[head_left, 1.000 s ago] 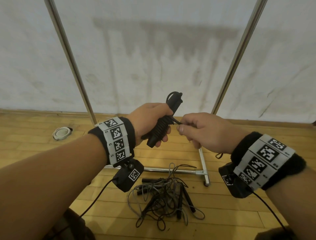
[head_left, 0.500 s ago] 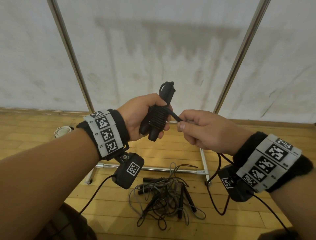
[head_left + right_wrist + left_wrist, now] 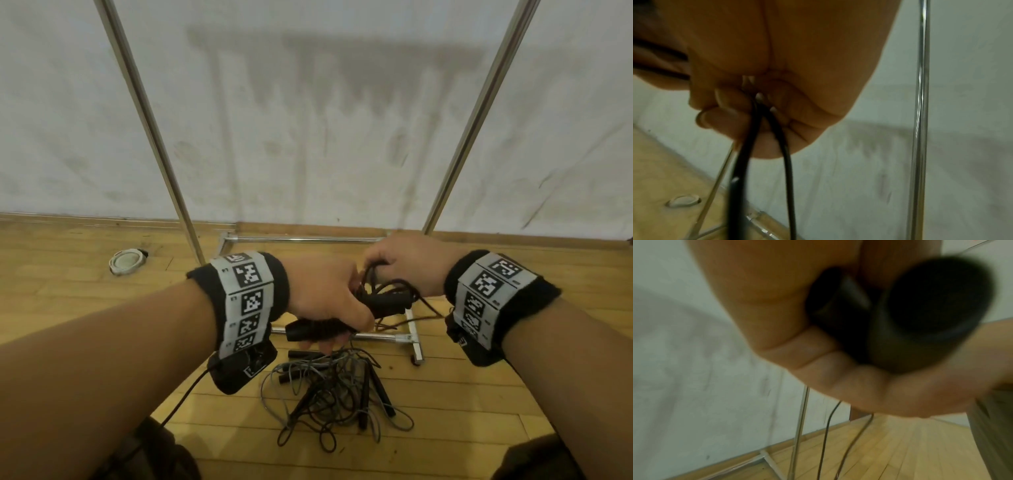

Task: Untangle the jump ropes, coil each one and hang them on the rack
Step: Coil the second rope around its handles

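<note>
Handles (image 3: 322, 329) of the black rope lie roughly nine-to-three in the gripping left hand (image 3: 325, 294), its cord (image 3: 785, 162) pinched in the right hand (image 3: 407, 263) at two o'clock, rack (image 3: 479, 113) uprights rising beyond at twelve.

Filling the upper left, the right hand (image 3: 777, 65) is pinching two black cord (image 3: 785, 154) strands hanging downward; a rack pole (image 3: 919, 113) is standing at right.
</note>
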The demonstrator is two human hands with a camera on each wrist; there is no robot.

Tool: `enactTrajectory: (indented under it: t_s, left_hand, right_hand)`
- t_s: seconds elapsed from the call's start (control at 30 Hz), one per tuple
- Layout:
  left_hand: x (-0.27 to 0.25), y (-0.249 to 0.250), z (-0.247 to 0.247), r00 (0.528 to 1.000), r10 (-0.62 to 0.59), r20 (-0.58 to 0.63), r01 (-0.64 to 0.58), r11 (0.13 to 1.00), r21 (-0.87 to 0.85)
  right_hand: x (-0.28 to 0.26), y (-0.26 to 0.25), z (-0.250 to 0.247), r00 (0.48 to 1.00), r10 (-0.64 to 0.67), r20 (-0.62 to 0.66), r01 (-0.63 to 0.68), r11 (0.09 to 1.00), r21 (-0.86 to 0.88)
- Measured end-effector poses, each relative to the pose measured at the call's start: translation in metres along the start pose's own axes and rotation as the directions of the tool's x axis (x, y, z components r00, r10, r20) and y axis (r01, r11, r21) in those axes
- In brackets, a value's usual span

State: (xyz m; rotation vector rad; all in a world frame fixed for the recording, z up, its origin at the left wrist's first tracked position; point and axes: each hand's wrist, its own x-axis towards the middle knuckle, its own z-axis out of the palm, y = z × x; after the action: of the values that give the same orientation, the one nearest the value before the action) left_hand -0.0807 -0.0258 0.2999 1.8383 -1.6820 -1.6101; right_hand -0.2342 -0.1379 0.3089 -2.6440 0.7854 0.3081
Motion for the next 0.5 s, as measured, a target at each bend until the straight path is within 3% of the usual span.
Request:
enactTrajectory:
  t_s: [0.1,0.23,0.37,0.5]
  left_hand:
    - [0.011,-0.008,0.003,0.991,-0.073,-0.113,0.081,0.994,0.068]
    - [0.019,-0.022,-0.007,0.959,-0.112,-0.261,0.113,0.994,-0.012]
    - [0.018,-0.032,-0.032,0.915,-0.08,-0.396,-0.028,0.965,-0.26]
    - [0.005,-0.035,-0.054,0.931,0.024,-0.365,-0.23,0.813,-0.534]
  right_hand:
    - [-0.001,-0.009,-0.007,0.995,-0.004,-0.104,-0.005,0.996,-0.088]
    - [-0.009,-0.031,-0.009,0.978,-0.101,-0.181,0.049,0.962,-0.27]
    - [-0.016,-0.042,-0.002,0.967,-0.134,-0.217,0.103,0.984,-0.146]
    - [-0.019,-0.031,0.002,0.968,-0.072,-0.242,0.096,0.991,0.089]
